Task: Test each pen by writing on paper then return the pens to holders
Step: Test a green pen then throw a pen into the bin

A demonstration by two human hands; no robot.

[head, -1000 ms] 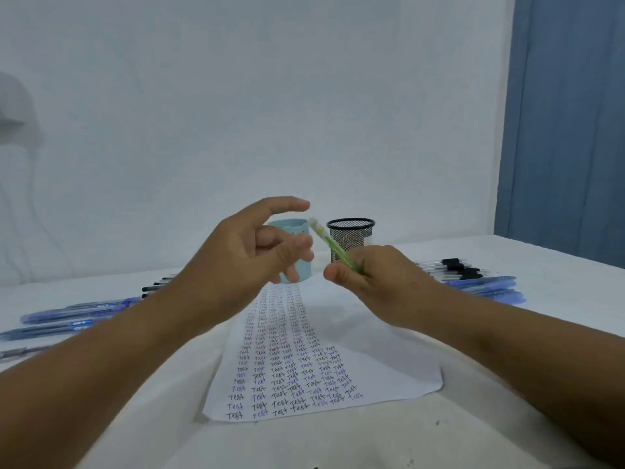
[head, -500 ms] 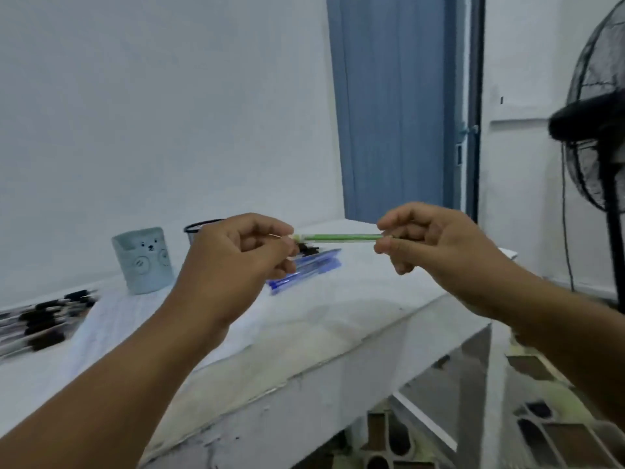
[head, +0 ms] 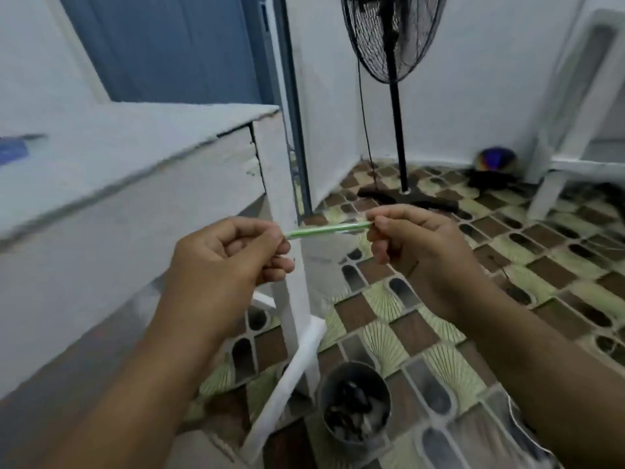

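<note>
**Q:** What lies nearest the camera?

**A:** Two bare forearms enter from the bottom edge. Low between them, on the patterned tile floor (head: 389, 336), stands a round grey bin (head: 355, 406) holding dark, blurred contents that cannot be identified. A white bar (head: 287, 377) slants down just left of the bin.

**Q:** How do the hands stand?

**A:** The left hand (head: 223, 262) has its fingers curled, thumb and forefinger pinching the left end of a slim green pen (head: 326, 229). The right hand (head: 416, 245) is curled likewise, its fingertips pinching the right end. Both grips are clamped on the pen; neither hand is loose.

**Q:** Where is the pen?

**A:** It is held in the air, nearly level, spanning the gap between the two hands. It is off the tabletop, just past the table's right-hand corner and in front of the white table leg (head: 280, 211), above the floor.

**Q:** What is on the left?

**A:** The white table (head: 111, 184) runs from the left edge of the view to its right corner. At the far left of the tabletop, a blurred blue shape (head: 13, 150) is visible; what it is cannot be told.

**Q:** And farthest off?

**A:** A black pedestal fan (head: 394, 38) stands on the floor by the white wall, and a blue curtain (head: 169, 45) hangs behind the table. A white frame (head: 581, 130) occupies the right edge, with a dark iridescent object (head: 495, 159) beside it.
</note>
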